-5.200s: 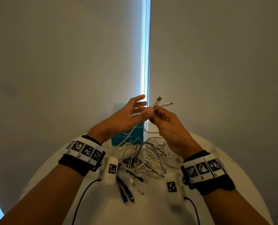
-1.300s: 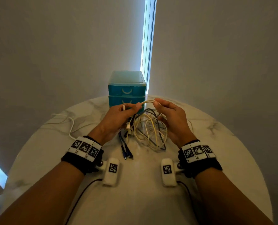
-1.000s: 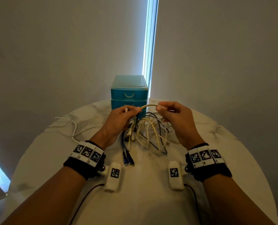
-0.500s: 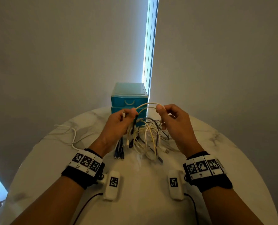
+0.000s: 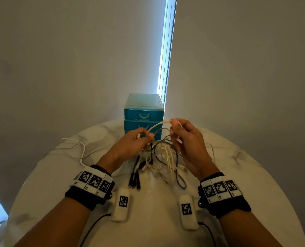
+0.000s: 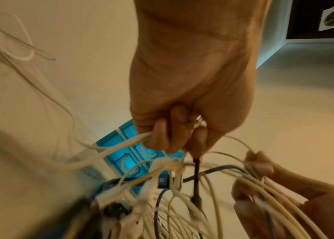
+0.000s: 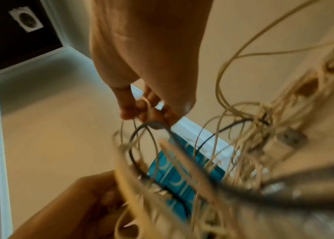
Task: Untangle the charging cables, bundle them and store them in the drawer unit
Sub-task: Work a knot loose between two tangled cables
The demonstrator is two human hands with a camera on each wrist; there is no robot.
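A tangle of white, cream, grey and black charging cables [image 5: 163,157] hangs between my hands, its lower loops and plugs resting on the table. My left hand [image 5: 144,136] grips several strands and plugs at the tangle's top [image 6: 174,163]. My right hand [image 5: 174,126] pinches a white cable [image 5: 157,125] that arcs across to the left hand, with more loops passing under its fingers [image 7: 141,110]. The teal drawer unit [image 5: 144,111] stands just behind my hands, all drawers closed. A separate white cable [image 5: 76,148] lies loose on the table at the left.
The round marble table [image 5: 246,175] has bare surface to the right and in front of the tangle. Black plug ends [image 5: 134,180] lie near my left wrist. A grey wall and a bright window slit [image 5: 166,50] stand behind the drawer unit.
Both hands have risen a little with the tangle. The right hand has drawn the white cable up and to the right, stretching its arc. The loose white cable at the left has not moved.
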